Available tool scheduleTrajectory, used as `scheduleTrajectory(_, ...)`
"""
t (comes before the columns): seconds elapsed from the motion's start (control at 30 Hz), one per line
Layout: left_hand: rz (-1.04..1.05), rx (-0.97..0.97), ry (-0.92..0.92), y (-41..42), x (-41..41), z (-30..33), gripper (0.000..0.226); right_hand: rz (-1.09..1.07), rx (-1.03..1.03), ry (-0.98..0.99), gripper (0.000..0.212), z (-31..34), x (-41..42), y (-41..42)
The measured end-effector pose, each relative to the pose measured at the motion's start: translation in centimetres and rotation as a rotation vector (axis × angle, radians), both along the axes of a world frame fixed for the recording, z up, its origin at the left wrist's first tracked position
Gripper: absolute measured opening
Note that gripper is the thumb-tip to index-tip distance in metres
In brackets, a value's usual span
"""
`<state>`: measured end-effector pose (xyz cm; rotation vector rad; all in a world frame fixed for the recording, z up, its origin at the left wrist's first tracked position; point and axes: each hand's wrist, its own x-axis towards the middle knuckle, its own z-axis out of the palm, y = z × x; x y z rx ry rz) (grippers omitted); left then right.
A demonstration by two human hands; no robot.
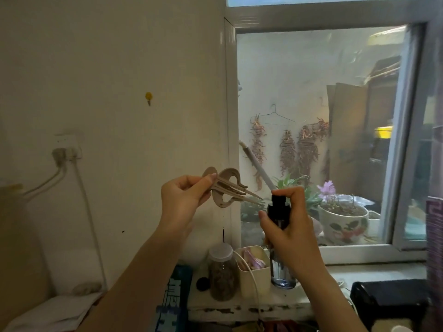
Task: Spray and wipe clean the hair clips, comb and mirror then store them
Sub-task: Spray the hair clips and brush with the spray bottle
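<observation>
My left hand [184, 200] pinches a beige hair clip [230, 189] in mid-air before the wall, its long prongs pointing right. My right hand [287, 226] grips a dark spray bottle [279, 212] with a black pump top, my index finger lying on the pump head. The nozzle sits just right of the clip's prong tips. The bottle's clear lower part [282, 274] shows below my hand. No comb or mirror can be made out.
On the windowsill [374, 271] stand a glass jar [221, 274] with a white lid and a cream box [254, 271] holding small items. A flower pot [345, 221] sits outside the window. Plugs and cables hang at the left wall. A black object [388, 303] lies at the lower right.
</observation>
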<state>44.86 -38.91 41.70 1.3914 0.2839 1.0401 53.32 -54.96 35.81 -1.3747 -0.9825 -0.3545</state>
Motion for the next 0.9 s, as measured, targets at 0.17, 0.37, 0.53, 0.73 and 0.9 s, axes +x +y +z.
scheduleTrajectory(0.17,-0.019,-0.001,-0.012,-0.1,0.0,-0.2,0.017,0.075,-0.001,0.066,0.041,0.0,0.0,-0.6)
scheduleTrajectory(0.37,-0.031,-0.032,-0.005,-0.2,0.0,-0.7,0.014,0.188,0.019,0.097,0.041,0.0,-0.3,-1.3)
scheduleTrajectory(0.53,-0.038,-0.034,0.001,-0.6,0.0,-0.8,0.013,0.225,0.045,0.122,0.039,0.1,-0.6,-1.5)
scheduleTrajectory(0.73,-0.04,-0.042,-0.014,-0.6,0.1,-1.0,0.013,0.263,0.063,0.162,0.034,-0.2,-0.3,-1.8)
scheduleTrajectory(0.9,-0.04,-0.028,-0.004,-0.7,-0.1,-1.4,0.012,0.266,0.072,0.177,0.037,-0.6,-0.1,-2.1)
